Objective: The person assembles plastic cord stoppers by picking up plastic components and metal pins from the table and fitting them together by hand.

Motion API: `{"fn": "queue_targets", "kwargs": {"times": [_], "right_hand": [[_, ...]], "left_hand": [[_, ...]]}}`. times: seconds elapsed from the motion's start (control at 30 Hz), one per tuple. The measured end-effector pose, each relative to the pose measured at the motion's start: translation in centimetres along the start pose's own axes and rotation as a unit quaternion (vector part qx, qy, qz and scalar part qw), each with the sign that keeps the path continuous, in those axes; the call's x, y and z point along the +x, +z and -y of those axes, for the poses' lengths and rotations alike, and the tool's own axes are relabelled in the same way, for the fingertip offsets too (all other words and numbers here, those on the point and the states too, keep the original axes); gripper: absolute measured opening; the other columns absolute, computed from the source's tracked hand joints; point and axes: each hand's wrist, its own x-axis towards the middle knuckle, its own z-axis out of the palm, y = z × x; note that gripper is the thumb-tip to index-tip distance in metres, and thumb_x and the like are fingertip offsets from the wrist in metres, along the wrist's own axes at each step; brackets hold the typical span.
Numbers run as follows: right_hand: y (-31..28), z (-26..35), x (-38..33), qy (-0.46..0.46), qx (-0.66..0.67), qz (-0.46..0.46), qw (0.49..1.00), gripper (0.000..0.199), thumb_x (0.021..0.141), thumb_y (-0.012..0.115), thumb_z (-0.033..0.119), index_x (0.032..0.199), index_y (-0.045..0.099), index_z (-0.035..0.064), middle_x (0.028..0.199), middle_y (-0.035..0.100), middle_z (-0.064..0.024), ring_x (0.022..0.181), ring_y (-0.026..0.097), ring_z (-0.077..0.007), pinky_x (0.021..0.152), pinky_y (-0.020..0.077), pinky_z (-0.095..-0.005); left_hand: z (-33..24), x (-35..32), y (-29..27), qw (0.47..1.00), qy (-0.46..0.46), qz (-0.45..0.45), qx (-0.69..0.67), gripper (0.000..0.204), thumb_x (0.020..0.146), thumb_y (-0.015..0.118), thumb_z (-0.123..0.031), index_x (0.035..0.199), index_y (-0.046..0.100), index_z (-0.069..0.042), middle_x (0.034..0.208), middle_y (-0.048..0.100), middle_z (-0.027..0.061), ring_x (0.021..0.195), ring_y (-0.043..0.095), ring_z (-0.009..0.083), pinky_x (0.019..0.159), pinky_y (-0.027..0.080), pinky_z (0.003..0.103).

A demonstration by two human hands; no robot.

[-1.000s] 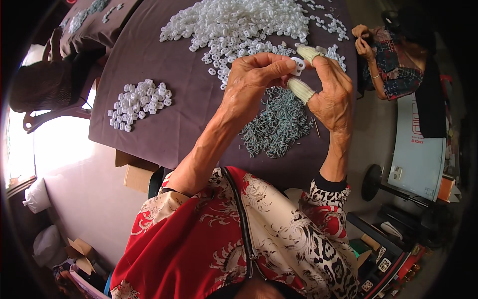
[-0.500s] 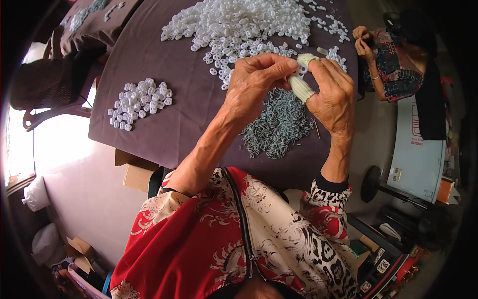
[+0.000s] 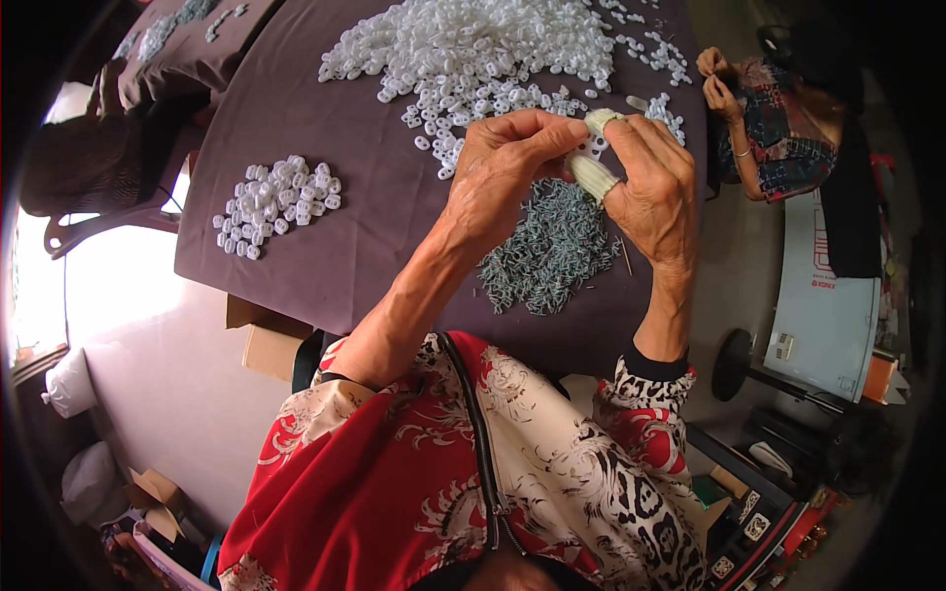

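Note:
Above the table, my left hand [image 3: 507, 163] and my right hand [image 3: 650, 192] meet at their fingertips. The right thumb and index finger wear pale knitted finger covers [image 3: 594, 177]. Between those covered fingers a small white plastic piece [image 3: 595, 146] with holes shows in part. My left thumb and index finger are pinched against its left side; their tips hide the contact. Below the hands lies a pile of small grey-green screw-like pins [image 3: 547, 251]. Behind them spreads a large heap of white plastic pieces [image 3: 483, 49] of similar look.
A smaller group of white pieces [image 3: 279, 202] sits on the left of the dark tablecloth [image 3: 394, 197]. A thin stick [image 3: 627, 258] lies beside the pins. Another person [image 3: 778, 128] works at the right edge. Cardboard boxes [image 3: 271, 350] stand below the table at left.
My right fingers have closed in slightly toward the left hand, so less of the white piece shows. My left hand has hardly moved.

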Motion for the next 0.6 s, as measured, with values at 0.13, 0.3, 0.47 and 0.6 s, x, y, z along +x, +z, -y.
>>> {"fn": "queue_targets", "kwargs": {"times": [0.13,0.3,0.47,0.6], "right_hand": [[-0.05,0.05,0.3,-0.02,0.001,-0.028,0.999,0.025,0.058,0.063,0.0,0.082,0.054,-0.001,0.073,0.054,-0.011,0.069,0.055,-0.0277,0.062,0.0445,-0.0364],[-0.29,-0.16,0.02,-0.019,0.002,-0.002,1.0,0.032,0.058,0.064,0.001,0.088,0.054,-0.0026,0.079,0.055,-0.0137,0.073,0.055,-0.0301,0.063,0.0456,-0.0359],[-0.3,-0.11,-0.02,-0.013,0.029,-0.01,0.999,0.025,0.057,0.062,-0.001,0.08,0.053,-0.0006,0.07,0.052,-0.0109,0.067,0.053,-0.0282,0.061,0.0434,-0.037],[-0.54,-0.4,-0.18,-0.012,0.028,0.01,0.999,0.029,0.058,0.063,-0.001,0.085,0.055,-0.0039,0.075,0.054,-0.0134,0.067,0.055,-0.0296,0.059,0.0448,-0.0354]], "left_hand": [[-0.13,-0.15,0.15,1.0,-0.002,-0.007,0.004,0.016,0.08,0.06,-0.014,0.085,0.062,0.001,0.078,0.06,0.0051,0.071,0.057,0.0121,0.069,0.048,0.027],[-0.21,-0.26,0.25,1.0,-0.001,-0.012,0.013,0.016,0.08,0.061,-0.014,0.085,0.062,0.001,0.079,0.06,0.0053,0.072,0.058,0.0126,0.069,0.049,0.026],[0.02,-0.33,0.47,1.0,0.003,-0.011,0.013,0.016,0.08,0.061,-0.014,0.085,0.062,0.001,0.079,0.06,0.0053,0.072,0.058,0.0127,0.068,0.049,0.027],[0.19,-0.31,0.52,1.0,0.003,-0.002,-0.003,0.017,0.081,0.061,-0.016,0.085,0.062,0.001,0.078,0.06,0.0056,0.072,0.058,0.0132,0.067,0.049,0.027]]}}
